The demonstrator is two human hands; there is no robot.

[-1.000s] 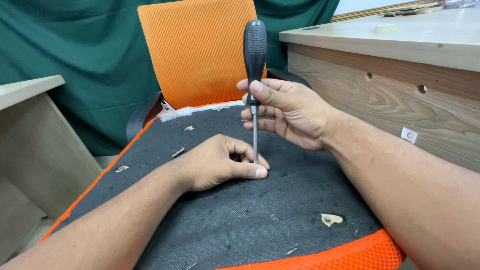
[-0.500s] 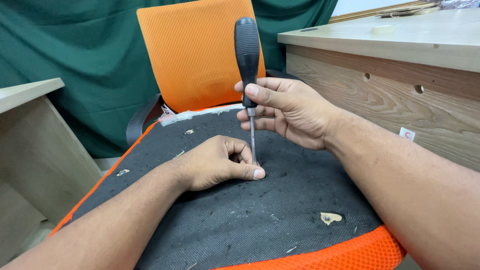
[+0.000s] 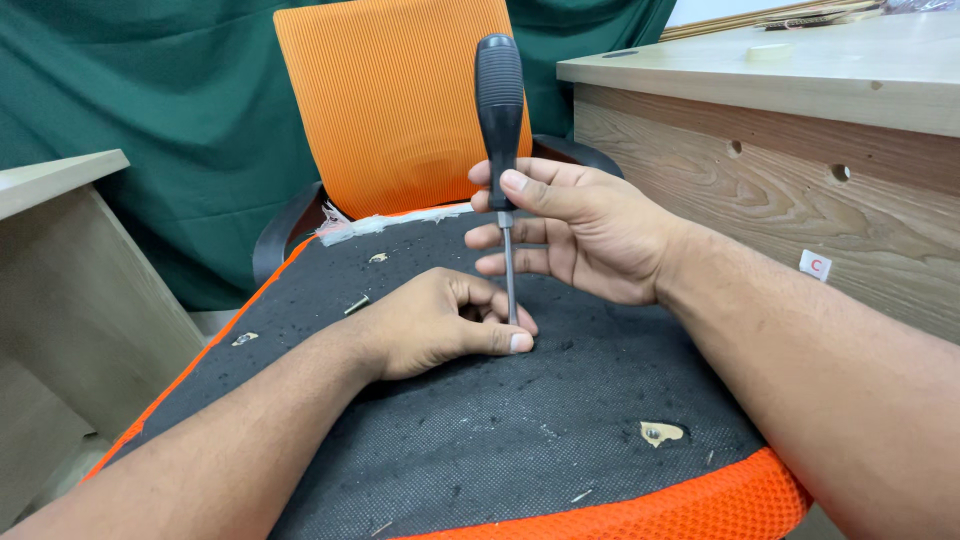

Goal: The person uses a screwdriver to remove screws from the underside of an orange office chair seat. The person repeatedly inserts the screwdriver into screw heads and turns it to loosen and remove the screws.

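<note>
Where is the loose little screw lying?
In the head view, the loose screw lies on the black underside of the chair seat, just left of the left hand, which is curled around the screwdriver tip.

screwdriver [image 3: 500, 120] upright on seat [image 3: 560, 420], desk [image 3: 780, 130] right

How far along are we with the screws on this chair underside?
One loose screw already lies on the black seat underside. In hand: the right hand holds the screwdriver upright, its tip at the spot the left hand steadies. Near the orange edge, a torn hole shows a fitting, apparently untouched.
</note>
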